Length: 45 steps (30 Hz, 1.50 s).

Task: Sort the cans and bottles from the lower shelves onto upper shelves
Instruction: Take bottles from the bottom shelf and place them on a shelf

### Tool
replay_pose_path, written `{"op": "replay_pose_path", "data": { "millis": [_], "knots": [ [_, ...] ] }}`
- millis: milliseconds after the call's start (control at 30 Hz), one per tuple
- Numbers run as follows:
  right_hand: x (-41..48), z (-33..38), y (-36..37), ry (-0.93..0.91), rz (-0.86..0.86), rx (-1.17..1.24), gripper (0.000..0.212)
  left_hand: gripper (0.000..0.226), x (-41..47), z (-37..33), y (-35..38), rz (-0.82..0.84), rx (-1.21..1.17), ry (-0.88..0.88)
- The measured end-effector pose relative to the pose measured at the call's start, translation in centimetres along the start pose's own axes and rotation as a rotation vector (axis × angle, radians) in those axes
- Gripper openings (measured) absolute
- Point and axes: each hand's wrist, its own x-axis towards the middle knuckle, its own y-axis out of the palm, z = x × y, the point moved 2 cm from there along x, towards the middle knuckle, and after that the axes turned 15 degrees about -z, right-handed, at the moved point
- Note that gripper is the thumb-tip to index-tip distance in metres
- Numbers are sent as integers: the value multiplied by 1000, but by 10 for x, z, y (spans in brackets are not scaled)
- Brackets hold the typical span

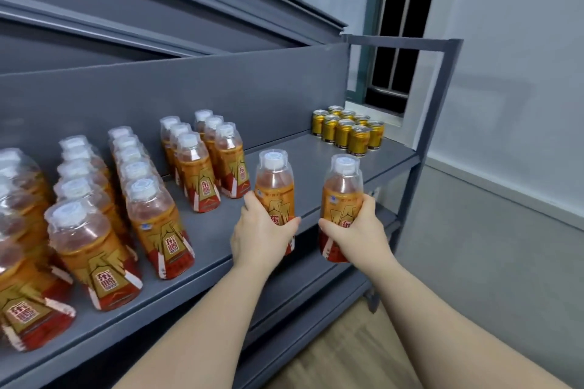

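Shelf [316,174], left end: bottles [28,309] blurred & cut by frame edge. Right end: cans [347,133], label txt too small.

Left of frame, on grey metal shelf [303,151]: rows of orange plastic drink bottles [151,215]. Right of centre, at shelf's far end: cluster of gold metal cans [347,133]. Centre, by front edge: left-hand bottle [274,181] beside right-hand bottle [343,191].
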Motion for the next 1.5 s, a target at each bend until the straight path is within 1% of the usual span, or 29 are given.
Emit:
{"op": "replay_pose_path", "data": {
  "millis": [200, 400, 600, 833, 1033, 1300, 1500],
  "knots": [
    [30, 14, 41, -78, 167, 24, 68, 88, 21, 18, -8, -187, 78, -126],
    [46, 26, 89, -115, 284, 44, 67, 89, 47, 45, -8, -290, 88, -193],
    [57, 32, 133, -126, 317, 54, 68, 87, 72, 68, 0, -303, 92, -210],
    [72, 32, 160, -153, 371, 57, 67, 89, 86, 77, 15, -298, 65, -240],
    [82, 27, 180, -146, 460, 106, 70, 90, 92, 80, 22, -357, 81, -283],
    [91, 23, 190, -171, 581, 140, 76, 94, 87, 78, 31, -396, 87, -322],
    [89, 21, 189, -202, 558, 79, 74, 91, 83, 74, 33, -414, 116, -342]
  ]
}}
